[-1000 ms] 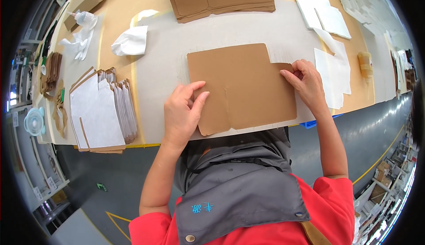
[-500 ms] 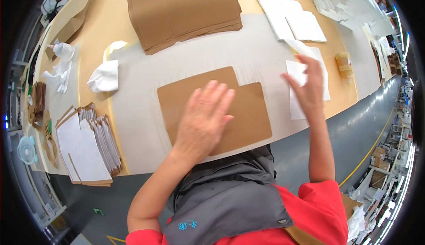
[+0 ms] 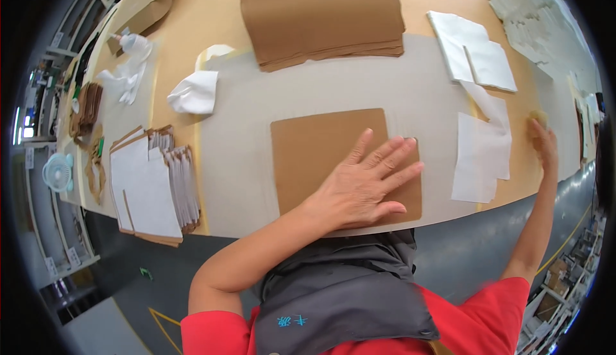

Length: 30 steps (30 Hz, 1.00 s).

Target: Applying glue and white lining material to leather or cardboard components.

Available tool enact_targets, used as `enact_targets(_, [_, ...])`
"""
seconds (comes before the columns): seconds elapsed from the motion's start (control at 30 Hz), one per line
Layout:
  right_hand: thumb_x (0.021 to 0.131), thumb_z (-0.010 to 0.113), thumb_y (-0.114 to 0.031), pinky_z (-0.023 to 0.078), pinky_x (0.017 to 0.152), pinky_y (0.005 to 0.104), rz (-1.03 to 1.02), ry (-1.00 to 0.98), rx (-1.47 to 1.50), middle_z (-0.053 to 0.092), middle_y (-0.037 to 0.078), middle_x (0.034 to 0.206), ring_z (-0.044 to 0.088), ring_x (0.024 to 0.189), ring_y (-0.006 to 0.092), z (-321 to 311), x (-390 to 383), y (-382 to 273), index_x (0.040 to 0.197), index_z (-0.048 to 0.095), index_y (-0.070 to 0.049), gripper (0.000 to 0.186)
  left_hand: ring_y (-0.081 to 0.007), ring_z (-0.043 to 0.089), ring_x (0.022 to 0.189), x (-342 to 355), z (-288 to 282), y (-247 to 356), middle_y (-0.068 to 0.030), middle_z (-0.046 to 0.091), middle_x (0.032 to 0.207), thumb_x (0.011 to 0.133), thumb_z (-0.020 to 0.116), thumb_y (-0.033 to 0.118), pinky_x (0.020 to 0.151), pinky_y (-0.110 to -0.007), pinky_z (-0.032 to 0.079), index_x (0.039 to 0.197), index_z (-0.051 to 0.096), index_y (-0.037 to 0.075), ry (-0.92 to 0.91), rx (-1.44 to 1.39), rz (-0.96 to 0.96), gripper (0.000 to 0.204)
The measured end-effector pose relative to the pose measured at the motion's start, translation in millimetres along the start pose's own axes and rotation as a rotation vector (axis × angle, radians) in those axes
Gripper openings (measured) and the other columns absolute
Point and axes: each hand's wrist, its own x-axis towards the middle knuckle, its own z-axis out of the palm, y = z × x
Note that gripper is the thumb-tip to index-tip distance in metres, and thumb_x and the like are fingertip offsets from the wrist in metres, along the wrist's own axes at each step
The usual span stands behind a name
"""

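Observation:
A brown sheet point(image 3: 327, 143), leather-like or card-like, with a notched upper right corner lies flat in front of me. My left hand point(image 3: 366, 185) rests palm down on its right part, fingers spread, holding nothing. Far out to the right, my right hand point(image 3: 544, 143) is at a small yellowish tub point(image 3: 539, 119) and covers most of it. Its fingers are small and blurred, so their grip does not show. Between the hands lies a thin white sheet point(image 3: 475, 156) with a notched outline and a curled strip at its top.
A brown stack point(image 3: 321, 18) of sheets lies at the back. White pieces point(image 3: 471, 50) sit back right, near a pale heap point(image 3: 536, 21). On the left are a crumpled white cloth point(image 3: 194, 92), a bottle point(image 3: 133, 44) and white-faced brown pieces point(image 3: 142, 182) overhanging the table edge.
My right hand has moved right, from above the thin white sheet to the yellowish tub. My left hand has slid right across the brown sheet, its fingers spreading. The view has shifted.

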Motion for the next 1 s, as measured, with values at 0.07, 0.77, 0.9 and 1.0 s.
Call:
enact_targets(0.07, [0.082,0.071,-0.06,0.048,0.087,0.028,0.062,0.068,-0.01,0.066,0.005,0.114,0.063,0.103,0.0148,-21.5,7.2,8.7,0.122,0.068,-0.007,0.066,-0.0242,0.015,0.153,-28.4,-22.1,-5.2,-0.0081,0.02,0.165,0.095,0.043,0.065,0.122,-0.059,0.002,0.157,0.032,0.025,0.009,0.093,-0.113,0.074])
enact_targets(0.77, [0.086,0.074,-0.049,0.059,0.087,0.0298,-0.428,-0.396,1.244,0.038,0.019,0.155,0.052,0.132,0.0274,188.3,-301.1,-226.4,0.154,0.028,-0.015,0.09,-0.0271,0.024,0.15,-69.6,-18.6,-27.9,-0.0112,0.028,0.162,0.097,0.05,0.053,0.12,-0.061,0.008,0.154,0.037,0.015,0.132,0.117,-0.23,0.069])
enact_targets(0.9, [0.083,0.075,-0.052,0.056,0.095,0.0374,-0.375,-0.434,1.1,0.037,0.02,0.155,0.049,0.135,0.0281,210.9,-321.8,-247.0,0.155,0.025,-0.014,0.095,-0.028,0.026,0.149,-78.2,-18.9,-34.1,-0.011,0.031,0.161,0.097,0.053,0.049,0.12,-0.06,0.011,0.154,0.036,0.014,0.141,0.084,-0.309,0.068])
enact_targets(1.0, [0.076,0.078,-0.059,0.048,0.106,0.0458,-0.472,-0.348,0.942,0.037,0.019,0.155,0.043,0.14,0.0311,236.4,-334.4,-251.5,0.154,0.025,-0.014,0.105,-0.0281,0.028,0.148,-100.6,-20.1,-31.6,-0.013,0.031,0.16,0.096,0.055,0.048,0.12,-0.057,0.013,0.152,0.038,0.012,0.191,0.121,-0.532,0.069])
